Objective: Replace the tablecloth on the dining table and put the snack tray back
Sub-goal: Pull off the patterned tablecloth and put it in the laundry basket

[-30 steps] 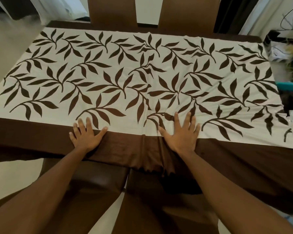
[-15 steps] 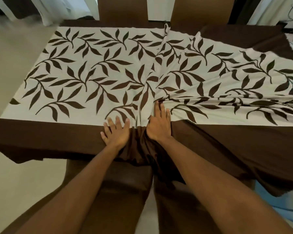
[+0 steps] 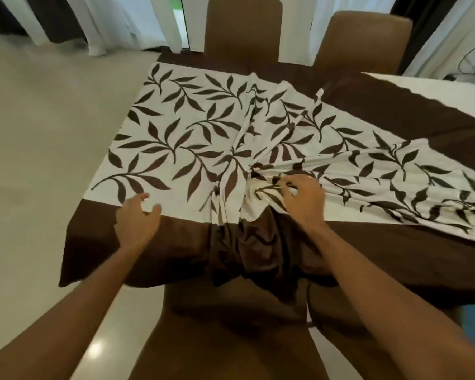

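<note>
A cream tablecloth (image 3: 176,138) with dark brown leaves and a brown border lies on the dining table, bunched into folds at its middle. My right hand (image 3: 303,197) grips a gathered wad of the cloth near the front border, fingers curled into it. My left hand (image 3: 137,218) hovers over the cloth's front left part, fingers loosely spread, holding nothing. At the far right corner the white table top (image 3: 433,89) shows bare where the cloth has pulled away. No snack tray is in view.
Two brown chair backs (image 3: 243,26) stand behind the table's far edge, and two brown chair seats (image 3: 231,338) sit right below me. Pale floor (image 3: 39,133) lies to the left. White curtains (image 3: 115,20) hang at the back.
The cloth went from flat to gathered: my right hand dragged its right half toward the middle and now clutches the folds. My left hand lifted off the cloth and shifted left.
</note>
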Available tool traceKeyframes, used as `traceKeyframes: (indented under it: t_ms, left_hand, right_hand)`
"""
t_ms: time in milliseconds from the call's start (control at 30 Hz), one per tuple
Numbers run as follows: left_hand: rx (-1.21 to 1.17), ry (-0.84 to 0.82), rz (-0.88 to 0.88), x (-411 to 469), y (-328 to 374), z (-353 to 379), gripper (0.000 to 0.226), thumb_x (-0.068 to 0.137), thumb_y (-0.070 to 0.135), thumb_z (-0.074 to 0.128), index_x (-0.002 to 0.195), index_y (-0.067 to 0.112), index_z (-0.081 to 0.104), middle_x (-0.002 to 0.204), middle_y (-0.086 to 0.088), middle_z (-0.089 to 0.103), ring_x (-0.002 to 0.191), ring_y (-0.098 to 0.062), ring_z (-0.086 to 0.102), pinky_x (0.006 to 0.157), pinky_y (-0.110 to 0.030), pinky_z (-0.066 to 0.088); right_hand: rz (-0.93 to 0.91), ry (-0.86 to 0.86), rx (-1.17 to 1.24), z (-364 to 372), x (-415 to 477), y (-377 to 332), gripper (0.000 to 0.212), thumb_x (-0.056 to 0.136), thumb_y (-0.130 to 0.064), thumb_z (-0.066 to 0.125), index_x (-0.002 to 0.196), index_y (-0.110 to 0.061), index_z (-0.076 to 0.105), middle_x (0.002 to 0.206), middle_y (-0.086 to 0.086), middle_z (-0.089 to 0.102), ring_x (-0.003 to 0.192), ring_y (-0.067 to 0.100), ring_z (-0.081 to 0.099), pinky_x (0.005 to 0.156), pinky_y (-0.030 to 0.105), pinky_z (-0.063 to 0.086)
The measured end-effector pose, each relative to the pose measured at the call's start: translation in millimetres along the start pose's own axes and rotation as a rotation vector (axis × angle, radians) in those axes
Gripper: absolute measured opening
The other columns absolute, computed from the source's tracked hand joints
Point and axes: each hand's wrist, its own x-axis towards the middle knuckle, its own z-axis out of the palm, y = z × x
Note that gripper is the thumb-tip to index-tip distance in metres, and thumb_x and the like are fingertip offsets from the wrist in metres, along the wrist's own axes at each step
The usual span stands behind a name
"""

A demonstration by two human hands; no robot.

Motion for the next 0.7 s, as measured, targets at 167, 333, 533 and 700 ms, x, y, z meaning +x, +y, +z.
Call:
traceKeyframes:
  t_ms: [167, 333, 533, 700]
  left_hand:
    - [0.38, -0.214, 0.105, 12.8, -63.4, -4.2, 0.073, 0.09, 0.071, 0.045, 0.152, 0.034, 0.03, 0.163, -0.006, 0.022, 0.148, -0.033, 0.019, 0.114, -0.059, 0.026]
    - [0.413, -0.14, 0.157, -2.0, -62.7, 5.3, 0.071, 0.092, 0.072, 0.036, 0.153, 0.034, 0.029, 0.163, -0.007, 0.022, 0.147, -0.036, 0.017, 0.115, -0.055, 0.022]
    - [0.279, 0.103, 0.343, -9.5, -57.0, 21.7, 0.037, 0.098, 0.038, 0.057, 0.131, 0.021, 0.065, 0.14, -0.007, 0.059, 0.122, -0.033, 0.048, 0.093, -0.048, 0.045]
    - [0.168, 0.203, 0.418, 6.7, -51.1, 22.6, 0.017, 0.095, 0.015, 0.06, 0.096, 0.014, 0.077, 0.094, -0.003, 0.076, 0.085, -0.025, 0.059, 0.066, -0.038, 0.05]
  right_hand:
    - [0.549, -0.367, -0.388, -21.5, -20.0, 51.7, 0.091, 0.081, -0.089, 0.033, 0.158, -0.045, 0.011, 0.169, 0.013, -0.002, 0.154, 0.036, -0.005, 0.123, 0.056, 0.002]
    - [0.321, -0.353, -0.371, 34.2, -18.9, -6.2, 0.064, 0.102, -0.057, 0.035, 0.159, -0.034, 0.021, 0.167, 0.019, 0.006, 0.155, 0.035, 0.002, 0.125, 0.046, 0.002]
    - [0.103, -0.31, 0.036, 76.6, -11.7, -95.0, 0.033, 0.101, -0.013, 0.044, 0.12, -0.005, 0.07, 0.127, 0.016, 0.065, 0.113, 0.036, 0.061, 0.094, 0.04, 0.048]
    - [0.262, -0.743, 0.517, 84.0, -8.6, -159.8, 0.02, 0.1, -0.037, 0.061, 0.109, -0.026, 0.075, 0.104, -0.007, 0.07, 0.092, 0.009, 0.064, 0.087, 0.032, 0.048]
